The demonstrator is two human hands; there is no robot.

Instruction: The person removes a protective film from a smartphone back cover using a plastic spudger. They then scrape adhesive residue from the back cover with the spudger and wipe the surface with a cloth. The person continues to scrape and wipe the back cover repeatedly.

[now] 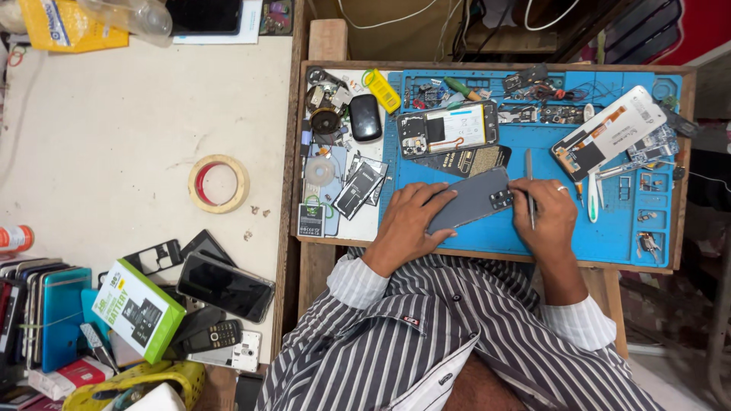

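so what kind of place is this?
Most likely a phone repair bench: a blue repair mat strewn with small parts, an opened phone showing its battery, and used handsets stacked on the side table.
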